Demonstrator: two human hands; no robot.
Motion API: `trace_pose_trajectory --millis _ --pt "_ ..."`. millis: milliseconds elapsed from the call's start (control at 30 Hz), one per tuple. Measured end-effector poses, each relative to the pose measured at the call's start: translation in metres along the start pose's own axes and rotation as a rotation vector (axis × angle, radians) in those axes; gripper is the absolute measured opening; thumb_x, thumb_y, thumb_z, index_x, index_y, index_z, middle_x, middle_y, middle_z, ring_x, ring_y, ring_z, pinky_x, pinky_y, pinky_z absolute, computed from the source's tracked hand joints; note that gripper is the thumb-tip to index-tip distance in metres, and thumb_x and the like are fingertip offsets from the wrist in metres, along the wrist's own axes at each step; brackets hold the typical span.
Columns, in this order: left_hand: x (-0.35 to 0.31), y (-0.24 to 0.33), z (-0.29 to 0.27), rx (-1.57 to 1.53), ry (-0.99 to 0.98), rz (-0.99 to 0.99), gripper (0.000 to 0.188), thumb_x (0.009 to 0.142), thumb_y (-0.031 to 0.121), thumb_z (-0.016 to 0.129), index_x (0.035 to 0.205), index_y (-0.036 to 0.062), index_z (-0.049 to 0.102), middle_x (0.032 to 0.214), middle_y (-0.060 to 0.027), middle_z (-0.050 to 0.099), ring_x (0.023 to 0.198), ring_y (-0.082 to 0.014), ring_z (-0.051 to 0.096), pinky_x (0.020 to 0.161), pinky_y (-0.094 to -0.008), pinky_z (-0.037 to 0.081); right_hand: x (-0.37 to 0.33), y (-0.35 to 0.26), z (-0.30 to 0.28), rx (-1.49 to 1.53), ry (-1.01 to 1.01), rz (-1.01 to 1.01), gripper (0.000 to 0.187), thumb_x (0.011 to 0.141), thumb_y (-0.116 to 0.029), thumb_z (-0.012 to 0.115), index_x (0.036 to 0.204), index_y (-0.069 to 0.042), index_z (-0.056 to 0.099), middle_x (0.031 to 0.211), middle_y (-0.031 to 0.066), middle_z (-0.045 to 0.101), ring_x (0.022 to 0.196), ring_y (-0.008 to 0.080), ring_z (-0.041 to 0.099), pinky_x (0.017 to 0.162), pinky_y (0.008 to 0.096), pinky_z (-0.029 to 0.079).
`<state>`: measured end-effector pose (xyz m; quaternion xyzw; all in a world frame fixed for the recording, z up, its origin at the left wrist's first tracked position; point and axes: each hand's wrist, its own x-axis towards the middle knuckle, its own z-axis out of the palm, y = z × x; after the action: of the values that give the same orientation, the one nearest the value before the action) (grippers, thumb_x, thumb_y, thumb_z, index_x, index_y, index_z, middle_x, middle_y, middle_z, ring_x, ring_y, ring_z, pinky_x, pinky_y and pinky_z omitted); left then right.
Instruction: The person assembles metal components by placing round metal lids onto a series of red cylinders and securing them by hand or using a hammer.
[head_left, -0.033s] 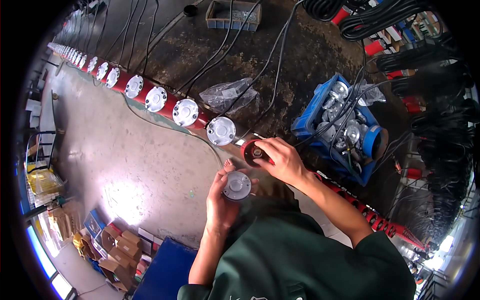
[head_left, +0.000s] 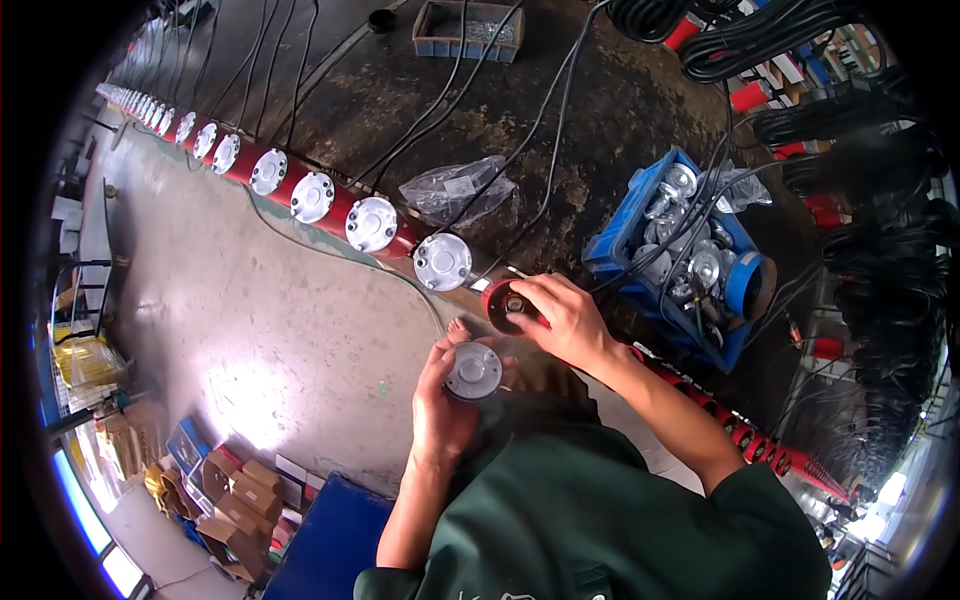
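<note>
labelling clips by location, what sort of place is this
Probably a factory assembly workshop: a row of red cylinders topped with round metal caps, a blue plastic crate of loose metal parts, and coiled black cables suggest it.

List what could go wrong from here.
The silver disc in the left hand could slip and fall, possibly getting scratched or dented.

The red cylindrical part might shift if the right hand bumps it.

Black cables trailing across the blue crate could snag the metal parts heaped inside.
</note>
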<state>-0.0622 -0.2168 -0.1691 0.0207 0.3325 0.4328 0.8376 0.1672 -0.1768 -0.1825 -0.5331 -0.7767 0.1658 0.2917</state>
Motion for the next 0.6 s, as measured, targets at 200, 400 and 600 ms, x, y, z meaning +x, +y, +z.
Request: trace_pose_trajectory --millis 200,400,600 --pt "0.000 -0.001 0.001 0.002 0.015 0.009 0.037 0.107 0.031 0.053 0.134 0.0057 0.050 0.128 -0.0223 0.066 0.114 -0.0426 0.069 0.106 -0.0571 0.053 0.003 0.009 0.001 -0.019 -0.049 0.106 0.013 0.090 -0.008 0.079 0.101 -0.004 0.076 0.094 0.0108 0.070 0.084 0.0325 0.069 0.075 0.0421 0.057" --pt "-0.001 -0.001 0.002 -0.006 0.027 0.036 0.037 0.107 0.031 0.053 0.134 0.0059 0.050 0.129 -0.0231 0.066 0.114 -0.0429 0.069 0.104 -0.0577 0.054 0.009 -0.001 -0.006 0.059 0.084 0.151 0.012 0.086 -0.008 0.083 0.097 -0.006 0.079 0.096 0.0092 0.072 0.088 0.0293 0.072 0.073 0.0400 0.059" --pt "0.000 -0.004 -0.005 -0.033 0.032 0.053 0.041 0.106 0.030 0.055 0.138 0.0053 0.050 0.131 -0.0210 0.067 0.113 -0.0447 0.070 0.095 -0.0558 0.059 0.001 0.007 -0.011 -0.097 0.025 -0.213 0.025 0.073 -0.004 0.085 0.098 -0.007 0.080 0.111 0.0073 0.077 0.091 0.0275 0.072 0.076 0.0374 0.061"
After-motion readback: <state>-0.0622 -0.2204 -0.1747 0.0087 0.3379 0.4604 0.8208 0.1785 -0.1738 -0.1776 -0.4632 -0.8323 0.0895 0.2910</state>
